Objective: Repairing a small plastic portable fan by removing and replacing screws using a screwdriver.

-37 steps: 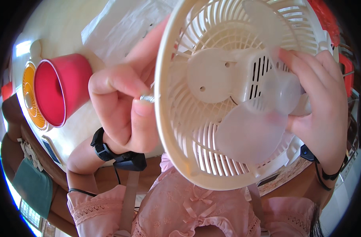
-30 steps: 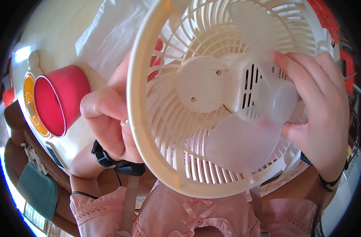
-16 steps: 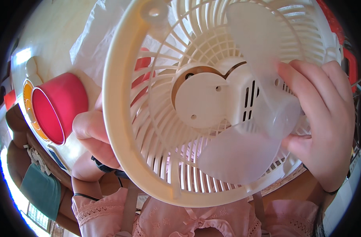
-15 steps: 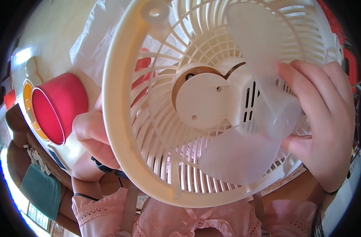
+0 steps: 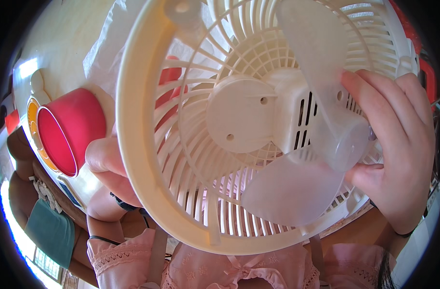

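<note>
I hold a cream round fan cage up close, its slatted inside facing me. My left hand is closed on its left rim, fingers partly hidden behind it; whether the small metal piece seen earlier is still between them I cannot tell. My right hand is closed around the fan's motor housing, by a translucent blade, with thumb below and fingers above. The housing has dark vent slots and a round plate with two holes.
A pink bucket and an orange-and-white fan are on the cream table at left, with a white plastic sheet behind. A brown sofa with a green cushion is at lower left. A red object is at far right.
The fan cage and my left hand have moved leftward and down, hiding the small metal piece that showed in my left fingers. My right hand shifted slightly right and down with the housing.
</note>
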`<state>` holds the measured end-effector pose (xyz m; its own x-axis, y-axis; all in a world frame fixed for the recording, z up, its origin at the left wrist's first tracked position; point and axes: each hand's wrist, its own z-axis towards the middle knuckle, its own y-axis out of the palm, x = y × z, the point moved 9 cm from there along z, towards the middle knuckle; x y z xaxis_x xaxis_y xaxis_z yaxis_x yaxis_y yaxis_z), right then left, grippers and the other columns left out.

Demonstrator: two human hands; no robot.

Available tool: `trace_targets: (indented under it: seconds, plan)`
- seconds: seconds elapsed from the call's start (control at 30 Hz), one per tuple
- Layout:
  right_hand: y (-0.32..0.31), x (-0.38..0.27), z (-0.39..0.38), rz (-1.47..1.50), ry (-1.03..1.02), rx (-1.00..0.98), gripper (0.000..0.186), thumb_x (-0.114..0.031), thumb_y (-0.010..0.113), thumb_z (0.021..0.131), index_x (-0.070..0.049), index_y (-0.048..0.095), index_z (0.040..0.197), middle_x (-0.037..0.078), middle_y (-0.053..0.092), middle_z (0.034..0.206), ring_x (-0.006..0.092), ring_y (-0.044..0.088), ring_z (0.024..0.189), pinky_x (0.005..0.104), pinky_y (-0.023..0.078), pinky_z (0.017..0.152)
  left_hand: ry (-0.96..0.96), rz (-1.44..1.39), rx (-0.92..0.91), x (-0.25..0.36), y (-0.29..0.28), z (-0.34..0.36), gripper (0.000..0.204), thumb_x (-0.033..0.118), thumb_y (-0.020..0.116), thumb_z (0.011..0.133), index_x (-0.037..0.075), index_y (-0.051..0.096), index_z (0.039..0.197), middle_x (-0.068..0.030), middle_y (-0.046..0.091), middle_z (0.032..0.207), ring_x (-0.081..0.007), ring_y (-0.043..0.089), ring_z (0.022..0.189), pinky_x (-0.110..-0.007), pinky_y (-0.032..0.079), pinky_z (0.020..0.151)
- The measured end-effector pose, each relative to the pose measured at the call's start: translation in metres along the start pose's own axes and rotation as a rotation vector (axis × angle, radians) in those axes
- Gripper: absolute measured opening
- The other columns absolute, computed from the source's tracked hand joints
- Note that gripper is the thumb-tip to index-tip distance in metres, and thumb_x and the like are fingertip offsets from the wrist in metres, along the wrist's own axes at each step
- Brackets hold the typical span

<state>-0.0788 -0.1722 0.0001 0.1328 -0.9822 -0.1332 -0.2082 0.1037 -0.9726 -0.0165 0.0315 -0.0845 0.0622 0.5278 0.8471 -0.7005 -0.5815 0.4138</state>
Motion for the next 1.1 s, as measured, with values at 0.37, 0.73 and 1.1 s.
trace_targets:
  seconds: [0.37, 0.73, 1.1]
  plan:
    - [0.0011, 0.0009, -0.0008, -0.023, 0.035, -0.008, 0.068, -0.011, 0.074, 0.045, 0.003, 0.062, 0.111, 0.014, 0.061, 0.103, 0.0312, 0.052, 0.083, 0.0376, 0.043, 0.072, -0.011, -0.013, 0.012, -0.0002, -0.0002, -0.0022, 0.012, 0.005, 0.062, 0.088, 0.004, 0.050, 0.088, -0.0398, 0.031, 0.143, -0.0442, 0.044, 0.127, -0.053, 0.035, 0.107]
    - [0.0015, -0.0007, 0.0004, -0.018, 0.048, -0.005, 0.068, -0.012, 0.071, 0.046, 0.003, 0.062, 0.111, 0.014, 0.062, 0.104, 0.0313, 0.052, 0.083, 0.0375, 0.043, 0.073, -0.019, -0.018, 0.018, -0.0005, -0.0008, -0.0019, 0.012, 0.003, 0.064, 0.085, 0.005, 0.053, 0.084, -0.0384, 0.031, 0.144, -0.0454, 0.042, 0.128, -0.055, 0.034, 0.108]
    - [0.0019, 0.0020, -0.0016, -0.028, 0.040, -0.020, 0.067, -0.012, 0.069, 0.047, 0.003, 0.062, 0.111, 0.014, 0.062, 0.103, 0.0312, 0.052, 0.083, 0.0375, 0.042, 0.073, -0.023, -0.038, 0.023, -0.0020, -0.0001, 0.0021, 0.012, 0.000, 0.066, 0.083, 0.006, 0.055, 0.081, -0.0370, 0.031, 0.145, -0.0467, 0.041, 0.129, -0.056, 0.033, 0.109]
